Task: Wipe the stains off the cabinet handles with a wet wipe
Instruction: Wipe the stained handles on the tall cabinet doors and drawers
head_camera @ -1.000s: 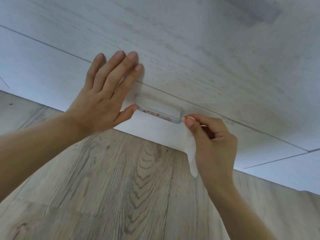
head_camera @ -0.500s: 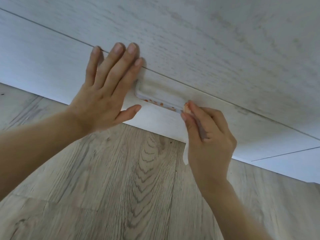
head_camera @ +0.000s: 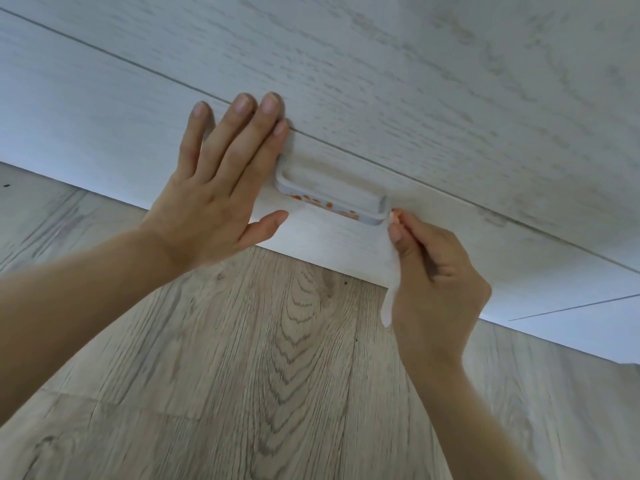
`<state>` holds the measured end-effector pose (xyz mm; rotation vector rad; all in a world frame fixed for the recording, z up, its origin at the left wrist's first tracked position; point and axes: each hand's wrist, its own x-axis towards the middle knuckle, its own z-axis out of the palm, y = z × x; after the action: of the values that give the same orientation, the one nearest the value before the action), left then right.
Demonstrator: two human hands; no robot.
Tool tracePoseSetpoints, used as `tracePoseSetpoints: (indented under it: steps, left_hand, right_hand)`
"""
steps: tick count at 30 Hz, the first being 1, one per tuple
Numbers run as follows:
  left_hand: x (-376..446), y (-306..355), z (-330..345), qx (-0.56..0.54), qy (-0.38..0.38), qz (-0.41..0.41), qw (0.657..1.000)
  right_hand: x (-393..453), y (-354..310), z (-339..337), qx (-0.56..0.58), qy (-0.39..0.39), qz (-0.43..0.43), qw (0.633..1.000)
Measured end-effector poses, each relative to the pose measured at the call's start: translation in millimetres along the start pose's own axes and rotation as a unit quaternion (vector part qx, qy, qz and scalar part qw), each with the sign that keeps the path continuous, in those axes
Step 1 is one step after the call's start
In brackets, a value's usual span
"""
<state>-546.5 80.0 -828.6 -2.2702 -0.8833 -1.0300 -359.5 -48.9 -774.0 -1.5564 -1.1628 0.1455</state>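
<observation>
A white bar handle [head_camera: 332, 197] sits on the lowest white cabinet drawer front [head_camera: 104, 126]. Orange stains [head_camera: 323, 204] dot the handle's front edge along most of its length. My left hand [head_camera: 214, 195] lies flat with straight fingers against the drawer front, just left of the handle. My right hand [head_camera: 433, 282] pinches a white wet wipe [head_camera: 391, 278] between thumb and fingers, right beside the handle's right end. The wipe's top tip carries an orange smear [head_camera: 396, 214], and its tail hangs below my thumb. Most of the wipe is hidden inside my fist.
Grey wood-grain floor [head_camera: 277, 358] runs under the cabinet. A second, larger white panel [head_camera: 415, 81] rises above the drawer, parted from it by a thin seam. Another seam shows at the far right [head_camera: 571, 308].
My right hand drew the wipe off the handle's right end and now sits just beside it. The view moved closer and shifted. My left hand kept pressing the drawer front.
</observation>
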Motion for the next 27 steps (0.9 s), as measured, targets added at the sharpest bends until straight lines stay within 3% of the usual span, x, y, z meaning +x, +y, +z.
tracePoseSetpoints:
  steps: [4, 9, 18, 22, 27]
  left_hand:
    - [0, 0, 2, 0.003, 0.008, -0.001, 1.000]
    - [0, 1, 6, 0.005, 0.011, 0.003, 1.000]
    - [-7, -5, 10, 0.026, 0.024, 0.009, 0.999]
    - [-21, 3, 17, 0.039, 0.006, -0.005, 0.999]
    - [-20, 20, 29, 0.021, 0.031, -0.062, 0.997]
  right_hand:
    - [1, -5, 7, 0.062, 0.011, 0.043, 0.997]
    - [-1, -6, 10, 0.058, 0.013, 0.043, 0.997]
    - [-8, -9, 8, 0.042, 0.036, -0.021, 0.998]
    - [-10, -7, 16, -0.018, 0.048, -0.089, 0.995]
    - [2, 5, 11, -0.090, 0.022, -0.273, 0.957]
